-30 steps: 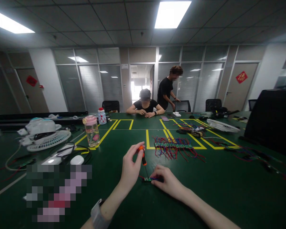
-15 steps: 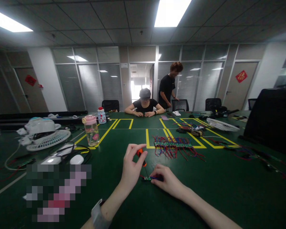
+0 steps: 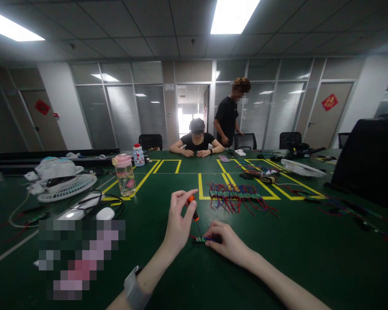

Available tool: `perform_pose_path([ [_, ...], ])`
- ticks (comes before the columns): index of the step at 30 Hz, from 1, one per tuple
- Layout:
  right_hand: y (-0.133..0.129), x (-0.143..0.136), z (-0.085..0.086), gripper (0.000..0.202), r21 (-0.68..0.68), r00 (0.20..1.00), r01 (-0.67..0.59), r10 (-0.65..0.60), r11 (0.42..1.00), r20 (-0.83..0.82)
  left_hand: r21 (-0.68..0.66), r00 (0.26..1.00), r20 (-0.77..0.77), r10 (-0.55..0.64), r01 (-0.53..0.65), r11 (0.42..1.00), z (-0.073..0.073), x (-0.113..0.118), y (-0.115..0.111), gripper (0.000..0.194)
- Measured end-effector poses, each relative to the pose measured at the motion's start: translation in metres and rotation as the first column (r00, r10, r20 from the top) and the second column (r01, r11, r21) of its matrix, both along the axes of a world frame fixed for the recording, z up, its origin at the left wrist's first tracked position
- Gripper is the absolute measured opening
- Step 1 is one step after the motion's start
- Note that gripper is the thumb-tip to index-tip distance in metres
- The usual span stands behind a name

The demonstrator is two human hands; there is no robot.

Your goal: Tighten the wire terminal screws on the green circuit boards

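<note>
My left hand is closed round the orange and black handle of a screwdriver. The screwdriver leans slightly, its thin shaft pointing down at a small green circuit board on the table. Whether the tip sits in a screw is too small to tell. My right hand pinches the right end of that board, where blue and dark wires run under the fingers. Red wire shows at the board's left end. Beyond the hands lies a row of several similar boards with red and blue wires.
The green table carries yellow tape lines. To the left are a pink-lidded bottle, a white fan and a white mouse. A black monitor stands right. One person sits opposite; another person stands behind.
My left hand's fingers have shifted slightly on the screwdriver handle. My right hand and the board stay in place. The standing person has moved a little.
</note>
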State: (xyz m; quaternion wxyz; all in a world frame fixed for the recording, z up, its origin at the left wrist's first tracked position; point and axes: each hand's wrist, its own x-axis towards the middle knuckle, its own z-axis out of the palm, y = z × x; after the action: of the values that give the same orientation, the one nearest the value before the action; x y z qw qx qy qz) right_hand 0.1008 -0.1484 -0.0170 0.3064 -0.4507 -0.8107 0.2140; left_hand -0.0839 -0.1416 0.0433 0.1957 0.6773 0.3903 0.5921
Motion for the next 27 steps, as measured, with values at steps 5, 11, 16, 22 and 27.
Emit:
perform_pose_path([
  [5,-0.0010,0.0008,-0.0013,0.014,-0.010,1.000,-0.018,0.017,1.000,-0.025,-0.011,0.991,0.063,-0.121,0.122,0.992,-0.0011,0.0005,-0.0016,0.033],
  [11,-0.0023,-0.0010,0.0016,0.016,-0.017,1.000,-0.008,0.008,1.000,-0.030,0.055,0.999,-0.041,-0.013,0.015,0.998,0.0008,-0.0002,-0.0031,0.028],
  [16,-0.0015,-0.0001,-0.0009,0.012,-0.005,1.000,-0.013,0.013,1.000,-0.026,0.024,0.992,0.039,-0.119,0.118,0.993,0.0001,0.0019,0.0003,0.032],
  [22,-0.0002,0.0006,-0.0029,0.013,0.006,1.000,-0.008,0.009,1.000,-0.029,0.100,1.000,-0.020,-0.010,0.012,0.995,0.0006,0.0021,-0.0018,0.024],
  [27,-0.0005,0.0000,-0.0013,0.014,-0.004,1.000,-0.012,0.012,1.000,-0.020,-0.002,0.984,0.055,-0.169,0.170,0.985,-0.0009,0.0035,-0.0004,0.036],
])
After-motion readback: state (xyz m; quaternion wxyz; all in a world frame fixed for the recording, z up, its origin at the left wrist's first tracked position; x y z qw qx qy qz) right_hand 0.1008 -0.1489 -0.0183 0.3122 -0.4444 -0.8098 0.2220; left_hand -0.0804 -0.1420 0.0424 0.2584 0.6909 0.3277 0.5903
